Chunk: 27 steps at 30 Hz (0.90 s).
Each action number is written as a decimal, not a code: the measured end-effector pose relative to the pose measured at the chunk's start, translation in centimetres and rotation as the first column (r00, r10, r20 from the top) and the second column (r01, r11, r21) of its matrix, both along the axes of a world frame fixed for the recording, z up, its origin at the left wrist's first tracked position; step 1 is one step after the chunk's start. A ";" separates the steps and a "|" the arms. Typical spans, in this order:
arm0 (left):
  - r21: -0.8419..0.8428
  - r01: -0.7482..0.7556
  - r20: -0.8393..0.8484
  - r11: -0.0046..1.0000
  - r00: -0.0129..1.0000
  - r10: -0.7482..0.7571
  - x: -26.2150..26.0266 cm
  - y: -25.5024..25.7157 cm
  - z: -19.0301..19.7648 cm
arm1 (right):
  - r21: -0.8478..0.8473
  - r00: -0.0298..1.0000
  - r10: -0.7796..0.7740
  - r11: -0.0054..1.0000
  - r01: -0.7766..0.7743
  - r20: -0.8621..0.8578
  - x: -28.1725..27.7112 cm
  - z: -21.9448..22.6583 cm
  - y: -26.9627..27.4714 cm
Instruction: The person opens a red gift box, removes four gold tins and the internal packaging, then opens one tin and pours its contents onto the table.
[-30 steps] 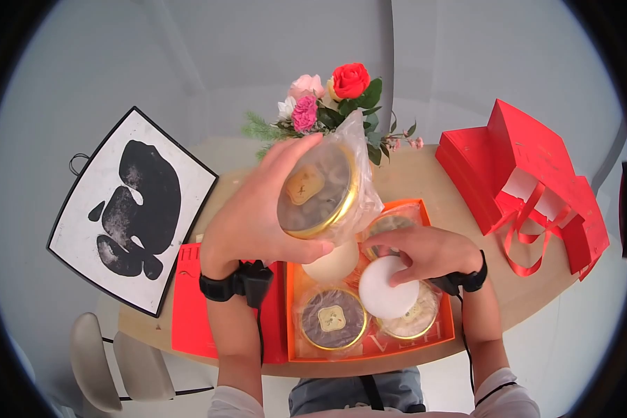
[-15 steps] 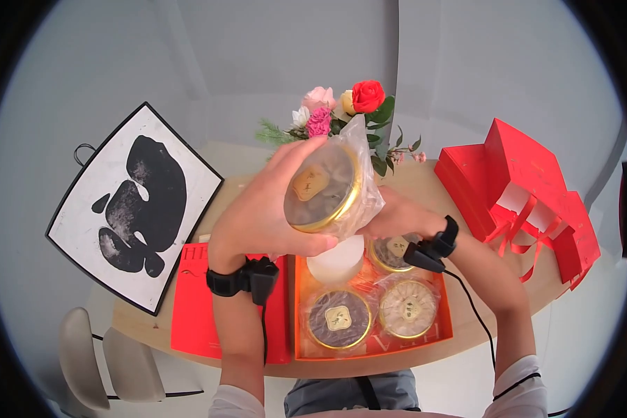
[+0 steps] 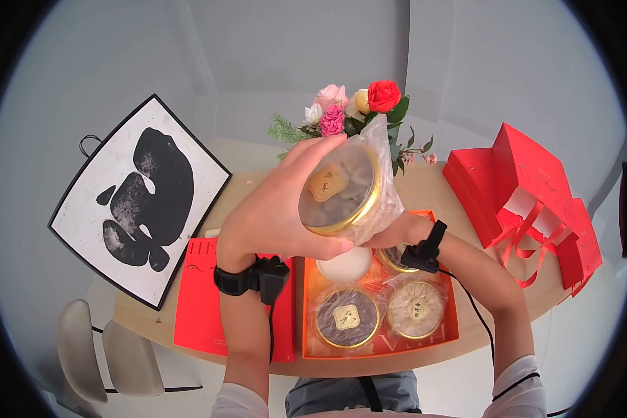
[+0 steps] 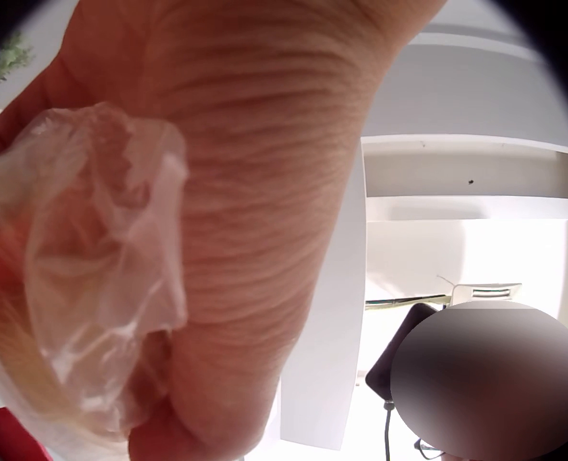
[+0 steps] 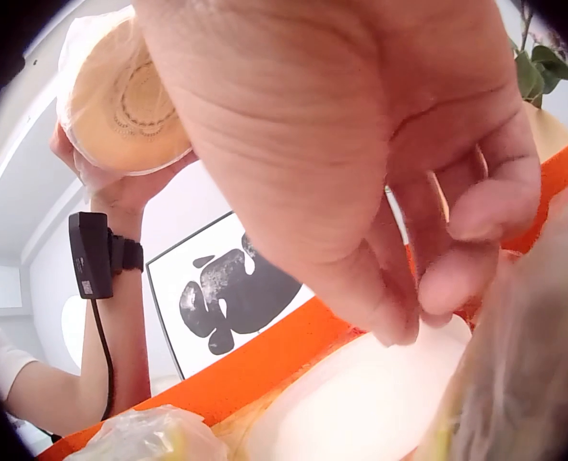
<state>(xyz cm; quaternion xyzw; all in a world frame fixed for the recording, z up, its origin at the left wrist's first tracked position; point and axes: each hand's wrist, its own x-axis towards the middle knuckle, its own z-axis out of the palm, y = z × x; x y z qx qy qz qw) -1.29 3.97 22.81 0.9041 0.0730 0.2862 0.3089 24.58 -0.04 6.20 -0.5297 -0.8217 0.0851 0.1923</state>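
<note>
My left hand (image 3: 275,198) grips a round gold-rimmed tub (image 3: 340,188) with a clear lid and a gold label, wrapped in loose clear plastic (image 4: 106,259). It is raised over the box's back left part, tilted, its tan base (image 5: 130,101) facing the right wrist camera. Behind the tub my right hand (image 3: 400,228) is mostly hidden in the head view. In the right wrist view its bent thumb and fingers gather at the edge of a white disc (image 5: 361,394). That disc (image 3: 345,265) lies flat in the orange box (image 3: 449,348).
The box also holds a dark tub (image 3: 347,317), a pale tub (image 3: 416,308) and a partly covered one (image 3: 396,259). Left lie a red lid (image 3: 209,299) and a black-and-white picture (image 3: 146,202). Flowers (image 3: 362,104) stand behind; red bags (image 3: 529,188) stand right.
My right hand has moved from the front right tub, where it held a white disc, to the back left disc behind the raised tub. My left hand keeps holding the raised tub.
</note>
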 end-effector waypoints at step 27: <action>0.122 -0.050 -0.026 0.991 0.998 0.053 3.0 -4.5 0.1 | -0.208 0.000 -0.215 0.941 -0.266 -0.977 -0.9 10.2 -11.8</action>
